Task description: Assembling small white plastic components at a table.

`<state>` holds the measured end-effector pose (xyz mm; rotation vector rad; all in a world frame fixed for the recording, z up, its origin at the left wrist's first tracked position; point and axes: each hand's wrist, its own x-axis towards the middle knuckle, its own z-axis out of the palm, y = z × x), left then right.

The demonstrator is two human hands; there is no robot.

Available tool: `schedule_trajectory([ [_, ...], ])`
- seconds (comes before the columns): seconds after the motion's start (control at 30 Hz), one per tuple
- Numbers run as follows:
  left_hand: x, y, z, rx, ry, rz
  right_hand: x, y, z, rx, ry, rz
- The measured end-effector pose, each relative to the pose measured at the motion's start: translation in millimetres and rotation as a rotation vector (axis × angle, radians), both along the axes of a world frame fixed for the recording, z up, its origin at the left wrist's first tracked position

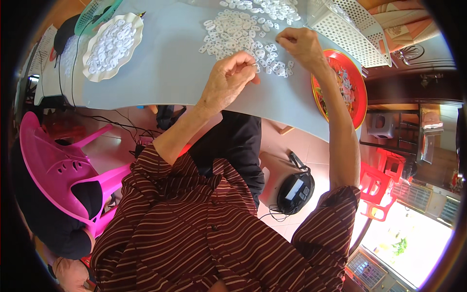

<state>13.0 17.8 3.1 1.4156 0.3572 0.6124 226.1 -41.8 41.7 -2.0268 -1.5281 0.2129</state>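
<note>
Small white oval plastic pieces (228, 31) with holes lie in a loose spread on the grey-blue table (160, 58). At the near edge of this spread, my left hand (229, 80) is closed in a pinch, and a small white plastic piece (257, 68) shows at its fingertips. My right hand (302, 45) is raised to the right of the spread, thumb and fingers pressed together. Something tiny and dark may be at its fingertips, too small to name.
A scalloped white dish (87, 70) heaped with similar pieces sits at the left, beside a green basket (81, 24). Under my right forearm is a red tray (362, 92) with mixed bits. Behind it stands a white perforated basket (350, 29). A pink chair (53, 165) is at left.
</note>
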Motion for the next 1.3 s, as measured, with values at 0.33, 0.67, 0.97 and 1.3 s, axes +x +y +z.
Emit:
schedule_trajectory([
  [0.33,-2,-7,1,0.034,-0.007,0.007,-6,29,0,-0.213,-0.251,-0.048],
  [0.67,-4,-3,4,-0.022,-0.002,-0.006,-16,21,16,-0.229,-0.011,-0.119],
  [0.97,-5,4,-3,-0.039,-0.048,0.004,-98,-49,-19,0.194,0.922,-0.210],
  [1.3,-1,-13,-4,0.005,-0.034,-0.010,-108,-57,-30,0.485,1.199,-0.244],
])
